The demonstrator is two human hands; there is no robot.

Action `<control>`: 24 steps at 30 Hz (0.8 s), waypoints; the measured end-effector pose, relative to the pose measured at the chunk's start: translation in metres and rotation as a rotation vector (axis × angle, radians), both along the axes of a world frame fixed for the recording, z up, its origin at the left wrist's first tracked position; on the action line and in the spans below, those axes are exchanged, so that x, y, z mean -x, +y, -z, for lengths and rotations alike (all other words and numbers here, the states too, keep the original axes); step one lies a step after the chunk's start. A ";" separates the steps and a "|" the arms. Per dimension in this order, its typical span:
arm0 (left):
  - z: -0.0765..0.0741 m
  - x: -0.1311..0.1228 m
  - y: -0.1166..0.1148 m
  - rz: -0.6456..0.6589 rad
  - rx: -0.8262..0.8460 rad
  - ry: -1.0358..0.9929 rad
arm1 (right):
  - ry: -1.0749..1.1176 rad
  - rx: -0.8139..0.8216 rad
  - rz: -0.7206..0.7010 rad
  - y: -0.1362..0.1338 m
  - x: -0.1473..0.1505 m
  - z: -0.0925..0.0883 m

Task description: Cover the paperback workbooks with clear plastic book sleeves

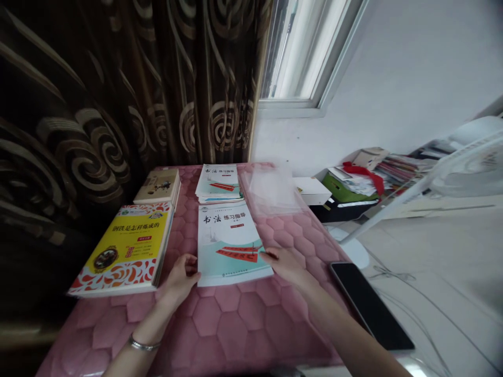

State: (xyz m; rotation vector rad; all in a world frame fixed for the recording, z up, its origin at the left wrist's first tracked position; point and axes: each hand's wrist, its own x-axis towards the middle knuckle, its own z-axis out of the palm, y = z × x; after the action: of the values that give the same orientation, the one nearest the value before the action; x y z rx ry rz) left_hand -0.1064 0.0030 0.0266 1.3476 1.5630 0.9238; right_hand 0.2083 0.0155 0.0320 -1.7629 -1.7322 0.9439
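Observation:
A calligraphy workbook (pixel 220 235) with a white and pale green cover and red banners lies in front of me on the pink table. My left hand (pixel 183 277) is at its lower left edge, fingers curled and thumb against the side. On the opposite edge my right hand (pixel 281 262) grips the book with bent fingers; the fingertips are partly hidden. Just beyond it sits a stack of similar workbooks (pixel 220 180), the top one bearing the same cover. To my left is a pile of thicker books topped by a yellow book (pixel 126 241), with a tan book (pixel 157 186) behind.
A clear plastic sheet (pixel 273 191) lies at the table's far right. A dark tablet (pixel 371 303) rests along the right edge of the pink tablecloth (pixel 251 324). Beyond are a white box (pixel 312 189), a green bag of papers (pixel 346 188) and a white fan (pixel 467 157). Curtains hang behind.

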 end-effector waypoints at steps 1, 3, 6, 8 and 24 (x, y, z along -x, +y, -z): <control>0.000 -0.003 -0.001 0.020 -0.007 0.018 | -0.064 -0.042 0.010 -0.001 -0.002 0.002; -0.001 -0.008 -0.003 0.045 -0.036 0.131 | -0.151 -0.059 0.014 -0.005 -0.004 0.006; 0.000 -0.014 -0.008 0.084 -0.140 0.373 | -0.208 -0.045 0.019 -0.012 -0.003 0.008; 0.001 -0.016 -0.011 0.122 -0.223 0.506 | -0.214 -0.030 0.019 -0.014 -0.001 0.007; 0.010 0.007 -0.014 0.278 -0.391 0.701 | -0.146 -0.045 0.055 -0.018 -0.003 0.005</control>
State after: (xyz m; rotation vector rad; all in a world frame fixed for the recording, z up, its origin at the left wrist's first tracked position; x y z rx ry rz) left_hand -0.1138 -0.0107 0.0164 2.2816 1.6675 0.6262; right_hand 0.2110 -0.0024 0.0266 -1.8810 -1.7687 0.7645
